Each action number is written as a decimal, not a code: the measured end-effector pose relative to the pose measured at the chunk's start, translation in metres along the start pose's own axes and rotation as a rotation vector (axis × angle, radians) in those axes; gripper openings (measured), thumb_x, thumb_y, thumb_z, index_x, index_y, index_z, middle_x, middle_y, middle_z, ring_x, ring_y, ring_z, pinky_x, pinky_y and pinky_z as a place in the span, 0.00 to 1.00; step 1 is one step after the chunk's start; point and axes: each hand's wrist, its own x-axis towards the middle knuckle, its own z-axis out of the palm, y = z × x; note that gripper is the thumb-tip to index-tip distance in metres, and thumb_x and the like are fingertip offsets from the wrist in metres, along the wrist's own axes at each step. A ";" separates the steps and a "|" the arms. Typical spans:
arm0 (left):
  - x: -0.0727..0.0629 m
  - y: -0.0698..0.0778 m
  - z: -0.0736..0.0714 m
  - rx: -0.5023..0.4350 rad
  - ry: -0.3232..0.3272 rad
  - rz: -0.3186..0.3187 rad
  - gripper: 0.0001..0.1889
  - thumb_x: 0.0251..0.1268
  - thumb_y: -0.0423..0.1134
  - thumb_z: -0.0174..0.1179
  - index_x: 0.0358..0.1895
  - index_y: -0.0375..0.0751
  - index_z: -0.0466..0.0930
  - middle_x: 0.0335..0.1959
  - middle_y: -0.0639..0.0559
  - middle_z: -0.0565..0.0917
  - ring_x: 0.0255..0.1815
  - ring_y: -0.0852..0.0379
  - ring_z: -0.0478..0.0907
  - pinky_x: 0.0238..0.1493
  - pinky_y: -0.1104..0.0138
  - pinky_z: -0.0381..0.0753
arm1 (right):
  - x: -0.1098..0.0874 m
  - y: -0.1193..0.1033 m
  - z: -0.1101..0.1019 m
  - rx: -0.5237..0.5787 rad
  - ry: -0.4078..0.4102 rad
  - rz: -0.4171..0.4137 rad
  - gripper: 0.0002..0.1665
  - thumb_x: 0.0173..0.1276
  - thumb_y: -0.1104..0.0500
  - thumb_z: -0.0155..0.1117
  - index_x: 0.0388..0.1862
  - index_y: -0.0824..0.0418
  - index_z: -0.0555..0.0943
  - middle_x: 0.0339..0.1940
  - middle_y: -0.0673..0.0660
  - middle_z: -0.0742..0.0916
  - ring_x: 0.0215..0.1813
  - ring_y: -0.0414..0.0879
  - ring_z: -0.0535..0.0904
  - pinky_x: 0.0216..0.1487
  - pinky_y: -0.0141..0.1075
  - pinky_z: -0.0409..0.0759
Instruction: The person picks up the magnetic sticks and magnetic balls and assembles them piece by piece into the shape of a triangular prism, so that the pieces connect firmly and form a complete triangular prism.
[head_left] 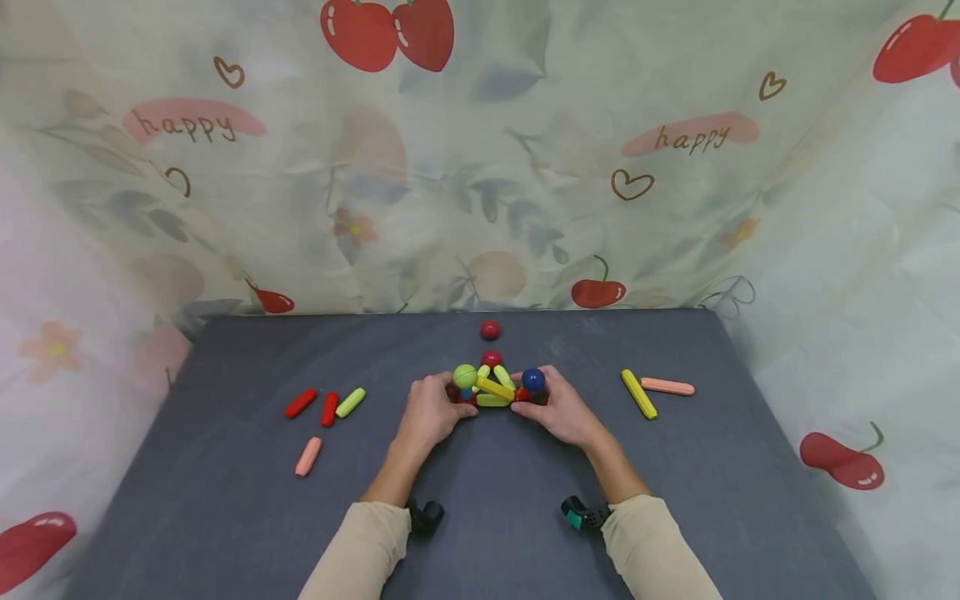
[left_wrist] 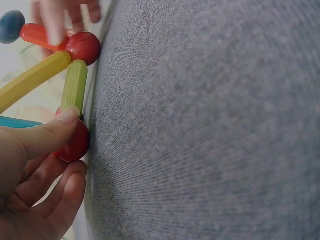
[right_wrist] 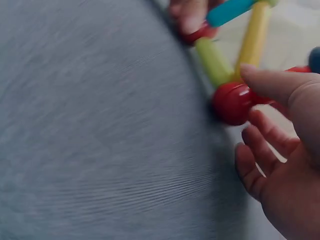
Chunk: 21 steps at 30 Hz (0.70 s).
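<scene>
The left hand (head_left: pixel 433 410) and right hand (head_left: pixel 564 408) each grip a glossy red ball (left_wrist: pixel 77 142) on the multicoloured ball-and-stick frame (head_left: pixel 495 388) atop grey cloth (head_left: pixel 491 467). Behind sits 1 loose red ball (head_left: pixel 490 330); 4 red, green and pink sticks (head_left: pixel 350 403) lie left, 2 yellow and pink sticks (head_left: pixel 639 394) right.

Pale cherry-print curtain (head_left: pixel 465 179) behind and beside grey cloth-covered table (head_left: pixel 225 508).
</scene>
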 end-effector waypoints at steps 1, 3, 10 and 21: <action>0.000 0.000 -0.001 -0.004 -0.001 0.001 0.16 0.50 0.43 0.81 0.41 0.45 0.86 0.35 0.49 0.88 0.39 0.51 0.84 0.45 0.57 0.84 | 0.001 0.005 0.002 0.015 -0.015 -0.002 0.25 0.70 0.53 0.71 0.64 0.57 0.81 0.56 0.60 0.78 0.51 0.50 0.76 0.52 0.36 0.75; 0.000 0.001 -0.002 -0.014 -0.005 0.001 0.17 0.51 0.42 0.80 0.43 0.44 0.86 0.36 0.49 0.89 0.41 0.51 0.84 0.46 0.56 0.84 | 0.003 0.011 0.006 0.044 -0.027 -0.006 0.20 0.72 0.54 0.69 0.60 0.57 0.83 0.55 0.59 0.80 0.52 0.49 0.77 0.55 0.37 0.76; -0.001 0.003 0.000 -0.020 -0.004 -0.002 0.17 0.50 0.42 0.81 0.42 0.45 0.86 0.34 0.50 0.88 0.38 0.52 0.84 0.44 0.57 0.84 | 0.007 0.013 0.007 -0.091 -0.014 -0.040 0.14 0.73 0.50 0.67 0.53 0.53 0.85 0.46 0.54 0.82 0.45 0.44 0.76 0.49 0.37 0.75; -0.002 0.000 -0.009 -0.123 -0.037 0.039 0.23 0.54 0.48 0.79 0.50 0.44 0.85 0.42 0.49 0.87 0.38 0.55 0.83 0.40 0.62 0.83 | 0.007 0.016 0.014 -0.109 0.024 0.002 0.16 0.70 0.48 0.70 0.53 0.51 0.86 0.44 0.53 0.83 0.43 0.42 0.77 0.49 0.37 0.76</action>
